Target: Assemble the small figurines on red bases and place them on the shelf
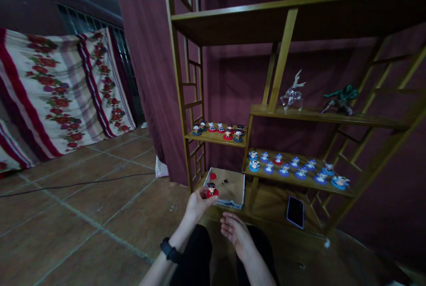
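My left hand [199, 202] is closed on a small figurine [211, 189] with black hair, red clothes and a red base. It holds the figurine upright over the near left part of a shallow box [237, 188]. Inside that box lie a red disc [213, 176] and a small dark piece [225, 181]. Held beside it, to the right, is my right hand [235, 232], with nothing in it and its fingers slightly curled and apart. Similar figurines [227, 134] in red and dark colours stand in a group on the left shelf [216, 138].
Blue and purple figurines [284, 170] fill the lower right shelf. Above them stand a clear deer-like figure [293, 93] and a dark green crouching figure [344, 99]. A phone [295, 212] lies on the bottom board. A cable [80, 182] crosses the tiled floor at left.
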`<state>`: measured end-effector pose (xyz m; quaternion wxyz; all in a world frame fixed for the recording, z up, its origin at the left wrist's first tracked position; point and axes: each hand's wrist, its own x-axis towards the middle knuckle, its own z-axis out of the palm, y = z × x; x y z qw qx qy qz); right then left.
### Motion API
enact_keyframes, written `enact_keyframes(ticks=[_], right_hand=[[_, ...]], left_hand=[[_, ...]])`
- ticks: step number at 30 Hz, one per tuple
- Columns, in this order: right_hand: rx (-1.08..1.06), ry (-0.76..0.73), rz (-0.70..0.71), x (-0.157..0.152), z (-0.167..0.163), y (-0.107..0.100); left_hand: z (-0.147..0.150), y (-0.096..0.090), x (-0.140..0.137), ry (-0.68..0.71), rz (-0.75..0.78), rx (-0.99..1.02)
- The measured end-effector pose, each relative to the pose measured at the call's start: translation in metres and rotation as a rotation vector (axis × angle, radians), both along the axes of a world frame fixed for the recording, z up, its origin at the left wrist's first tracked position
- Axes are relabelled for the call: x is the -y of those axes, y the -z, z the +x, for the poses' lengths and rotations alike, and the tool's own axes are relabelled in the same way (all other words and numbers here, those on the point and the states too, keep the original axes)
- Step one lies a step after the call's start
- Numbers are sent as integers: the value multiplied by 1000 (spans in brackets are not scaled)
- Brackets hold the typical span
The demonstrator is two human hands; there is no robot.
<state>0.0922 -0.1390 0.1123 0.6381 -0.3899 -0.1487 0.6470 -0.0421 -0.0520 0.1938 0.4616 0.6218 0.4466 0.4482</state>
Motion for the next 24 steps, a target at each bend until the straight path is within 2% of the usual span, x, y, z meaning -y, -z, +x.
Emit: enact_keyframes(ticks=[5,10,15,24], right_hand=[[5,2,-9,15,2,2],[28,24,-4,19,16,1],[38,60,-29,25,33,7],[4,35,-67,35,45,27]], left_hand=[[-5,-14,-2,-60,87,2],[6,-6,1,-176,152,-46],[17,1,6,-302,167,-125],[20,-4,18,-341,123,-235]])
